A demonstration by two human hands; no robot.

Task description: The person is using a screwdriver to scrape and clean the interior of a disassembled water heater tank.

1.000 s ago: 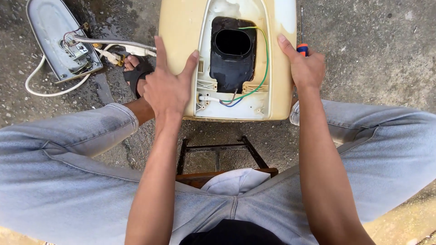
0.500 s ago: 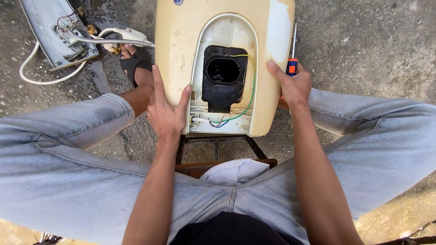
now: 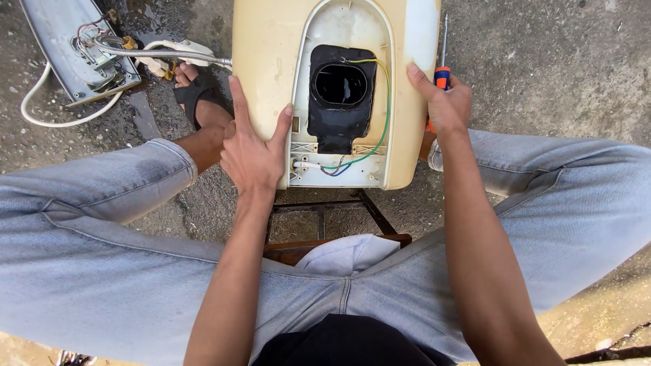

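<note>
The floor [image 3: 542, 61] is rough grey concrete, wet and dark toward its upper left. There a grey panel [image 3: 74, 47] lies flat, a white cord [image 3: 47, 122] looping beside it. A low stool [image 3: 325, 217] stands mid-floor.

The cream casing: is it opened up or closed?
Opened: the casing shows bare wires and a black duct.
</note>
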